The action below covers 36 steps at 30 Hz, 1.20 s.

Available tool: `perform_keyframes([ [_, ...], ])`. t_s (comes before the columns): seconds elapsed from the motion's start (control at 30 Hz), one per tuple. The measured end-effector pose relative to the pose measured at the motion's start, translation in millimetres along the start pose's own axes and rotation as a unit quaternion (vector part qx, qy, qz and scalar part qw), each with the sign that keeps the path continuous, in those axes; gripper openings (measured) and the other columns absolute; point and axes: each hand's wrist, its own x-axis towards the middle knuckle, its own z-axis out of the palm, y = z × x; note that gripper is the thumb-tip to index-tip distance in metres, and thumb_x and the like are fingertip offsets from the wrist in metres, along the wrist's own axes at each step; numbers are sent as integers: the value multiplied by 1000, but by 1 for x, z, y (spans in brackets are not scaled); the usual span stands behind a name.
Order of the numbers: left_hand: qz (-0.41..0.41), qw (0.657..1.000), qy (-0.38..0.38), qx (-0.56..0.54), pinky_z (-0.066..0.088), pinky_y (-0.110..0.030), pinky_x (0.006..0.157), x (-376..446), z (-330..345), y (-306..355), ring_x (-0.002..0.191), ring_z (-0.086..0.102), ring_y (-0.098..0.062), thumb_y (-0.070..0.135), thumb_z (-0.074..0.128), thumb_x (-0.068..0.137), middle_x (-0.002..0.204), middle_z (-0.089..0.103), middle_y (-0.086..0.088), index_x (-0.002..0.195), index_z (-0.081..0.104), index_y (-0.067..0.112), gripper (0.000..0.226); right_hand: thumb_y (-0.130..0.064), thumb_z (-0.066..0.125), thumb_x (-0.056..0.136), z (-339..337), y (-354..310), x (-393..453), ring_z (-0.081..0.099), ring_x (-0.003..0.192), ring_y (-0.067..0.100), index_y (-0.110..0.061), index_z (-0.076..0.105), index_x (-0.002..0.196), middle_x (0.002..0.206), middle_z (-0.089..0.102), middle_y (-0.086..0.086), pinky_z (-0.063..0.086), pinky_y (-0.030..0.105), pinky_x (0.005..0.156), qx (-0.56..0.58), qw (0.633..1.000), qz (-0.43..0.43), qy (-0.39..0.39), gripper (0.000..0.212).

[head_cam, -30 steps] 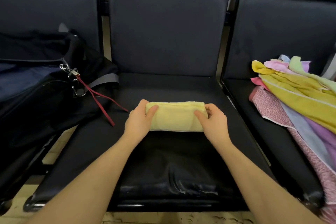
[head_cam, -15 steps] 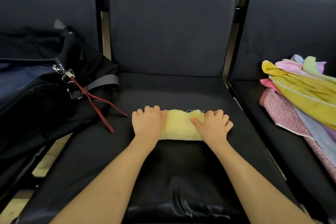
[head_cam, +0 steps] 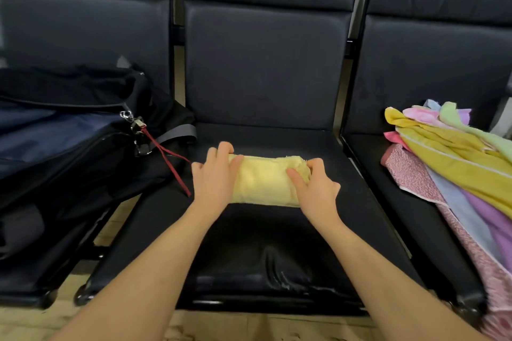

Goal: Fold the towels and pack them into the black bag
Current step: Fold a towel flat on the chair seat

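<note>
A pale yellow towel (head_cam: 264, 180), folded into a thick roll, lies across the middle seat (head_cam: 266, 243). My left hand (head_cam: 214, 177) grips its left end, fingers curled over the far edge. At the right end my right hand (head_cam: 314, 185) holds the roll, thumb on top and fingers round the end. The black bag (head_cam: 69, 147) sits on the left seat, its dark blue lining showing. A pile of unfolded towels (head_cam: 454, 155) in yellow, pink, green and lilac lies on the right seat.
A red strap (head_cam: 166, 159) hangs from the bag's metal clips onto the middle seat near my left hand. Black seat backs close off the far side. Metal frames separate the seats. Light floor shows below the front edges.
Half a second ago both hands pressed flat on the towel. Now their fingers curl round its two ends, and the roll looks thicker and a little longer between them.
</note>
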Motion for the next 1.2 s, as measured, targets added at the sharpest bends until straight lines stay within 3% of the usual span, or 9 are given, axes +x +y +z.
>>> perform_keyframes([
  [0.4,-28,994,79,62,27,-32,79,-16,-133,-60,96,55,-27,36,42,100,108,55,-4,116,51,14,28,-40,55,94,32,-114,-54,41,71,3,-20,48,98,75,54,-10,38,39,96,25,993,-115,0,22],
  [0.6,-38,989,79,121,32,-36,81,18,-210,-129,99,52,-28,32,41,101,105,53,-6,110,52,8,27,-43,57,91,100,-191,-43,57,77,19,-17,48,97,75,54,-8,42,33,66,30,984,-164,-68,28],
  [0.73,-26,983,78,163,36,-44,90,57,-243,-189,99,48,-26,27,39,103,103,46,-3,115,54,8,27,-44,58,91,157,-245,-20,59,81,19,-17,48,97,81,60,-5,47,40,83,11,975,-204,-91,29],
  [0.8,-30,982,92,162,34,-43,87,85,-249,-225,94,50,-26,28,39,102,107,51,-5,112,53,8,27,-43,56,92,191,-268,-3,56,80,18,-18,45,96,83,61,-5,39,37,90,-16,970,-225,-95,27],
  [0.9,-40,977,101,185,35,-40,82,123,-248,-278,91,52,-27,26,43,101,104,55,-6,108,55,8,23,-43,55,92,243,-294,23,54,83,18,-17,46,97,87,62,-3,25,29,86,-34,968,-225,-109,28],
  [0.97,22,960,147,237,43,-43,66,144,-244,-310,73,54,-26,15,69,86,87,58,-6,90,61,6,12,-43,55,92,277,-305,41,55,82,19,-16,46,97,86,64,-2,21,29,82,-45,966,-226,-118,28],
  [1.07,67,924,193,322,42,-30,41,171,-233,-350,48,30,-15,5,97,33,58,40,3,59,59,12,47,-42,55,92,325,-313,65,55,82,21,-17,43,97,86,64,-1,22,31,81,-76,960,-237,-128,29],
  [1.13,71,918,195,337,40,-28,41,189,-220,-373,54,21,-14,7,98,29,58,33,4,56,59,12,48,-42,54,93,352,-317,81,58,89,23,-16,42,97,89,64,-1,24,32,82,-105,955,-245,-129,29],
  [1.2,75,922,171,338,39,-30,44,203,-207,-390,53,20,-16,8,97,37,54,42,0,57,58,10,44,-42,54,93,374,-321,94,59,95,24,-16,42,99,94,65,0,24,33,83,-124,951,-251,-135,30],
])
